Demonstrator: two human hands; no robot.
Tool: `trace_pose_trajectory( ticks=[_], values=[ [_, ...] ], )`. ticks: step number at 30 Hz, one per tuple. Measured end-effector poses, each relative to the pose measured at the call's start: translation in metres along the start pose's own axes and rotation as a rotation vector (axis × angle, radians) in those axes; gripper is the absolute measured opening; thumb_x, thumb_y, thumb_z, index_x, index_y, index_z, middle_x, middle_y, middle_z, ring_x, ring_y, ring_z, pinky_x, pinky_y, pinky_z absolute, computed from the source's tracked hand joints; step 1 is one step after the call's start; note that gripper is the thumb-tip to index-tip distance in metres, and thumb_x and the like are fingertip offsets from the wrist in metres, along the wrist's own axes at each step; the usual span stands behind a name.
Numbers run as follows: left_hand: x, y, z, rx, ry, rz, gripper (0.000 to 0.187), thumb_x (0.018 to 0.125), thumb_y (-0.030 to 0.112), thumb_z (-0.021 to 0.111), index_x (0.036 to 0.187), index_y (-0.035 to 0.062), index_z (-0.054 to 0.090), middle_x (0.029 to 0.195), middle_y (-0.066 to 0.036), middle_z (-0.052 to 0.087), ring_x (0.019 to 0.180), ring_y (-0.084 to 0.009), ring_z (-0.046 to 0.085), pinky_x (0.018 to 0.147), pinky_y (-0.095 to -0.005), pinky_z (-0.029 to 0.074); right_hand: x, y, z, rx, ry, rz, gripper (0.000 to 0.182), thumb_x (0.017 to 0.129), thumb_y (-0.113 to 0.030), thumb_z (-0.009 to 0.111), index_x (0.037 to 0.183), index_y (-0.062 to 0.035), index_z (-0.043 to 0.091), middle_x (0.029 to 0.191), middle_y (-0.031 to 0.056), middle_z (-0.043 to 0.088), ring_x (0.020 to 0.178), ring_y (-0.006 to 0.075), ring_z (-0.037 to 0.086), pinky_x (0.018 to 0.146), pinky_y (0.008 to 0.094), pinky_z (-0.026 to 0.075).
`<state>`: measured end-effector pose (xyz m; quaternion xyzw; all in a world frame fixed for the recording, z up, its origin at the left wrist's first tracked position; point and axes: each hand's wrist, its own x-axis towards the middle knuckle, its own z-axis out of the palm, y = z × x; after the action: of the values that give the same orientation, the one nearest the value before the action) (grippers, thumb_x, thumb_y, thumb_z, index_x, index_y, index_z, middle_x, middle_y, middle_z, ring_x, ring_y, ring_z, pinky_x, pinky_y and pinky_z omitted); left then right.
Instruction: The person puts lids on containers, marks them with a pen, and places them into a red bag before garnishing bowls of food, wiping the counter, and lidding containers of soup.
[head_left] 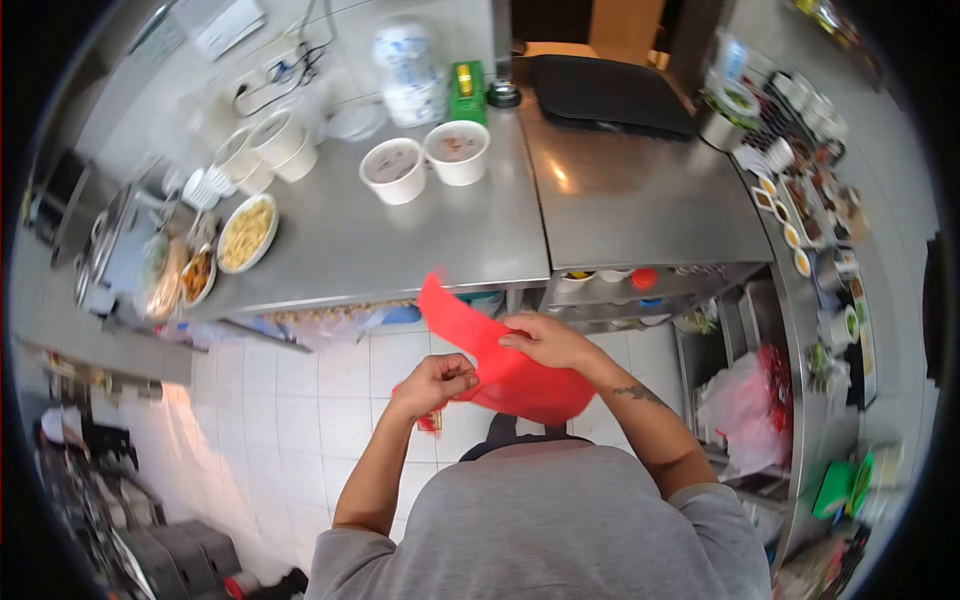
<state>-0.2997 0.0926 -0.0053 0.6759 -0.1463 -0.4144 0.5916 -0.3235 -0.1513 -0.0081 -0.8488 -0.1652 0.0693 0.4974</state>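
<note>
A bright red bag (540, 390), thin and partly smeared by motion, hangs in front of my body below the counter's front edge. My left hand (445, 383) is closed, its fingertips pinching the bag's left side. On the upper right part of the bag lies my right hand (548, 342), with the thumb and fingers gripping it. One strip of the bag sticks up to the upper left. Ahead on the counter stand two white tubs with clear lids, a left one (393, 172) and a right one (457, 153), their contents hard to make out.
A steel counter (330, 240) runs across the front. It carries an oval dish of pale noodles (247, 235), more white tubs (283, 145) and a green box (467, 92). A black tray (612, 93) lies at the back. To the right are condiments and a pinkish plastic bag (745, 410).
</note>
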Motion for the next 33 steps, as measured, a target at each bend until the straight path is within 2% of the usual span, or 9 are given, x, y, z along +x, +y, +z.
trace_pose_trajectory(
  ticks=[6, 7, 10, 17, 24, 25, 29, 31, 33],
  values=[
    [-0.032, -0.035, 0.034, -0.537, 0.411, 0.078, 0.002, 0.083, 0.007, 0.06, 0.082, 0.0054, 0.059, 0.069, 0.004, 0.057, 0.055, -0.0032, 0.047, 0.051, -0.0198, 0.038, 0.018, -0.043, 0.053, -0.26, 0.532, -0.257, 0.026, 0.078, -0.021, 0.065, 0.089, -0.0014, 0.052, 0.082, 0.0118, 0.052, 0.086, 0.0303, 0.047, 0.078, 0.0395, 0.04],
    [-0.035, -0.038, 0.042, -0.671, 0.461, 0.151, 0.004, 0.083, 0.005, 0.059, 0.088, 0.0052, 0.06, 0.076, 0.002, 0.059, 0.063, -0.0048, 0.053, 0.058, -0.0198, 0.042, 0.01, -0.044, 0.056, -0.352, 0.507, -0.235, 0.035, 0.076, -0.025, 0.069, 0.09, -0.0023, 0.046, 0.08, 0.0101, 0.052, 0.079, 0.0266, 0.05, 0.071, 0.0368, 0.042],
    [-0.036, -0.033, 0.073, -0.803, 0.665, 0.252, 0.005, 0.084, 0.004, 0.058, 0.089, 0.0045, 0.06, 0.08, 0.0, 0.06, 0.073, -0.0064, 0.055, 0.066, -0.02, 0.044, -0.006, -0.031, 0.077, 0.356, -0.168, 0.179, 0.035, 0.08, -0.029, 0.07, 0.089, -0.0041, 0.046, 0.075, 0.0035, 0.05, 0.074, 0.0137, 0.051, 0.063, 0.0281, 0.042],
    [-0.037, -0.086, 0.082, -0.892, 0.769, 0.277, 0.015, 0.087, 0.007, 0.056, 0.102, 0.0049, 0.058, 0.095, -0.004, 0.062, 0.086, -0.0135, 0.058, 0.077, -0.0278, 0.048, -0.009, -0.012, 0.075, 0.488, -0.367, 0.025, 0.023, 0.085, -0.015, 0.064, 0.077, -0.005, 0.044, 0.066, -0.0006, 0.044, 0.054, 0.0066, 0.045, 0.048, 0.0247, 0.038],
    [-0.123, -0.034, 0.025, -1.171, 0.982, 0.421, 0.018, 0.09, 0.015, 0.052, 0.101, 0.0016, 0.054, 0.102, -0.012, 0.06, 0.094, -0.0261, 0.059, 0.082, -0.0406, 0.05, -0.034, 0.067, 0.039, -0.192, -0.08, -0.181, 0.018, 0.073, 0.001, 0.058, 0.081, -0.0027, 0.042, 0.075, 0.0162, 0.052, 0.074, 0.0351, 0.053, 0.06, 0.0379, 0.042],
    [-0.134, -0.026, 0.019, -1.143, 0.858, 0.582, 0.011, 0.089, 0.013, 0.052, 0.09, 0.0021, 0.055, 0.088, -0.009, 0.061, 0.078, -0.0194, 0.06, 0.07, -0.0331, 0.051, -0.038, 0.09, 0.047, -0.222, -0.086, -0.148, 0.019, 0.071, 0.002, 0.058, 0.082, -0.0026, 0.042, 0.078, 0.018, 0.052, 0.077, 0.0383, 0.052, 0.062, 0.0389, 0.043],
    [-0.118, 0.021, 0.02, -0.495, 0.893, 0.214, 0.01, 0.086, 0.011, 0.058, 0.079, 0.0051, 0.054, 0.063, 0.0, 0.051, 0.053, -0.0074, 0.046, 0.05, -0.0224, 0.038, -0.015, 0.125, 0.077, -0.217, -0.307, 0.055, 0.034, 0.069, 0.001, 0.059, 0.102, -0.0015, 0.05, 0.097, 0.0185, 0.055, 0.086, 0.034, 0.057, 0.073, 0.0368, 0.046],
    [-0.102, 0.015, 0.004, -0.078, 0.922, 0.087, 0.013, 0.085, 0.011, 0.06, 0.077, 0.0039, 0.053, 0.06, 0.001, 0.048, 0.052, -0.0071, 0.041, 0.048, -0.0235, 0.035, 0.03, 0.059, 0.057, 0.052, -0.073, -0.121, 0.046, 0.071, -0.003, 0.061, 0.116, -0.0028, 0.049, 0.114, 0.0201, 0.051, 0.099, 0.0323, 0.054, 0.081, 0.0346, 0.046],
    [-0.086, 0.012, -0.006, 0.149, 0.923, 0.087, 0.015, 0.085, 0.012, 0.062, 0.077, 0.0028, 0.053, 0.058, 0.003, 0.045, 0.052, -0.0058, 0.038, 0.048, -0.0231, 0.033, 0.07, -0.051, 0.017, 0.206, -0.193, -0.204, 0.051, 0.072, -0.006, 0.06, 0.122, -0.0048, 0.048, 0.126, 0.0191, 0.044, 0.111, 0.0285, 0.05, 0.086, 0.034, 0.045]
  ],
)
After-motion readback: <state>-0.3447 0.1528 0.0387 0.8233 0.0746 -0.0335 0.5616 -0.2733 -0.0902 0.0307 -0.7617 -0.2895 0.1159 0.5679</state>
